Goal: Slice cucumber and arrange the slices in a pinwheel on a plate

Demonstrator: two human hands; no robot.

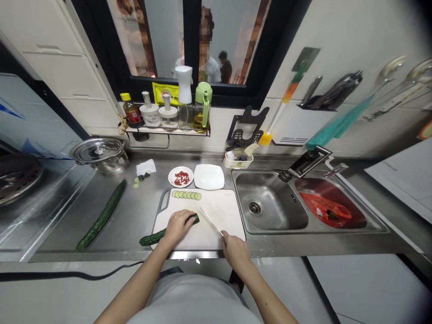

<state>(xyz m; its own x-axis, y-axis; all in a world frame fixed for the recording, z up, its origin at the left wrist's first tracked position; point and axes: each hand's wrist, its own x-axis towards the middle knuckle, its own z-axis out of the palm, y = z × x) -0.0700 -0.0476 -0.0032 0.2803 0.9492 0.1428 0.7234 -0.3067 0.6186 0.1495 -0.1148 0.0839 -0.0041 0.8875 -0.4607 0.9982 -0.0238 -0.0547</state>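
On a white cutting board point(216, 202) lies a dark green cucumber point(152, 238), its left end past the board's edge. My left hand point(178, 227) is closed over its right part, with the cut end showing beyond the fingers. My right hand point(235, 249) grips a knife point(212, 222), whose blade points up and left, a little right of the cut end and apart from it. A row of several cucumber slices point(186, 195) runs along the board's far left part. Behind the board stand a white square plate point(209, 176) and a round plate point(171, 176) with small red pieces.
A whole cucumber point(101, 218) lies left of the board, near cucumber ends on white paper point(146, 166). A lidded pot point(101, 155) stands farther left. The double sink point(270, 230) adjoins the board's right; a condiment rack point(168, 131) hangs behind.
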